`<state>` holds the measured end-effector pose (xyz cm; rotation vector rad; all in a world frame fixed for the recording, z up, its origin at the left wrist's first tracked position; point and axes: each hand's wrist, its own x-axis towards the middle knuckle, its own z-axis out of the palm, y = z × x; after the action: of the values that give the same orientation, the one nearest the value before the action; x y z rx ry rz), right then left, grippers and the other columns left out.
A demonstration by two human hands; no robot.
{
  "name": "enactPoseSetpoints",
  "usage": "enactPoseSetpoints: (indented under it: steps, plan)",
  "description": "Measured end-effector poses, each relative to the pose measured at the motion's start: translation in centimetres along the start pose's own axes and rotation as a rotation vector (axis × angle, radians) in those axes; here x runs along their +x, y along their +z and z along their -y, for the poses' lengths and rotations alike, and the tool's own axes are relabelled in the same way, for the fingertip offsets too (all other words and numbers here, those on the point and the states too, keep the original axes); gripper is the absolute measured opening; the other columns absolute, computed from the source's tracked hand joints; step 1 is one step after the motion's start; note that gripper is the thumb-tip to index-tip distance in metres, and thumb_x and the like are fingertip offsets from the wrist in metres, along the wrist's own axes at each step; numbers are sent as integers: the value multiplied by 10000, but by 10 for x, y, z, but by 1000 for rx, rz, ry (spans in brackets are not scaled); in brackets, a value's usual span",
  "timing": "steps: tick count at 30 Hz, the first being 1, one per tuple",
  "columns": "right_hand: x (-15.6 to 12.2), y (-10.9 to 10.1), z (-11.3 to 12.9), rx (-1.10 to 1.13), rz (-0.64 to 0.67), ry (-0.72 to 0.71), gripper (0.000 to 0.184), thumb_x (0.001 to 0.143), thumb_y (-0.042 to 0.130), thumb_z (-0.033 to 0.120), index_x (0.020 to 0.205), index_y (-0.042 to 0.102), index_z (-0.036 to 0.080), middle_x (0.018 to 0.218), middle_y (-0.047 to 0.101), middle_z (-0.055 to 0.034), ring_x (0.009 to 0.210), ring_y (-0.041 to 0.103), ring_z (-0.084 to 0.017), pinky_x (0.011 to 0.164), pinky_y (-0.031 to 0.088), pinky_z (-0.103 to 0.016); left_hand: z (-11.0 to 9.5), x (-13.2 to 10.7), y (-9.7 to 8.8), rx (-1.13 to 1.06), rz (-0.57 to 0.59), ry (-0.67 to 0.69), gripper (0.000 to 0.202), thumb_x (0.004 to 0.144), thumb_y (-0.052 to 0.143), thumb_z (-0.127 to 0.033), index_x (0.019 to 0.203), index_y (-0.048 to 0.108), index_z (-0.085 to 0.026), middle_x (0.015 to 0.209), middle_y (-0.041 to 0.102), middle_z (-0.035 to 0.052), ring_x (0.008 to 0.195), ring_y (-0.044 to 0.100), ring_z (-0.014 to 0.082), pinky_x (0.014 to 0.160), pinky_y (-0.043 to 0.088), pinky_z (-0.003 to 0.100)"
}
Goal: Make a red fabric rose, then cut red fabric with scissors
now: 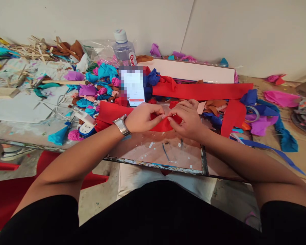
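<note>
My left hand (pixel 142 117), with a silver watch (pixel 121 125) on its wrist, pinches a red crepe paper strip (pixel 160 126) at the middle of the table. My right hand (pixel 187 119) pinches the same strip right beside it, fingertips of both hands meeting. The strip runs left under my left hand to a wider red piece (pixel 108 114). Both hands rest over a worn board (pixel 158 149) with paint marks.
A phone (pixel 134 86) leans upright behind my hands, a water bottle (pixel 123 49) behind it. Long red strips (pixel 201 91), blue, purple and teal paper scraps (pixel 260 124) and small paper roses (pixel 75 135) crowd the table. Wood sticks (pixel 38 47) lie far left; a power strip (pixel 86 127) sits left.
</note>
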<state>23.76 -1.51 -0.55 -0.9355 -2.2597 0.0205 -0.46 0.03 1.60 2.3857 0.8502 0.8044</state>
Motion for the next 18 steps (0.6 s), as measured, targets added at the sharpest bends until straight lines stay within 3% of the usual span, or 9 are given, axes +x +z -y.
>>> enactPoseSetpoints:
  steps: [7,14,18]
  plan:
    - [0,0,1,7,-12,-10,161,1019,634,353,903,673,247,886,775,-27,975,655,-265,1001,324,-491,-1,0,2,30,-11,45,227,1022,600,-335,898,707,-177,798,741,22,677,631,138,673,462,281]
    - [1,2,-2,227,78,73,72,923,620,266,868,653,235,827,739,-19,867,638,-245,878,355,-439,6,-3,8,201,9,169,199,1057,571,-320,1046,732,-204,1005,823,56,885,756,202,777,519,316]
    - [2,0,-2,212,83,99,80,928,627,285,877,665,237,841,748,-18,893,642,-248,926,349,-453,5,-3,6,190,-4,148,189,1043,579,-310,1045,730,-196,969,813,50,838,746,190,748,507,309]
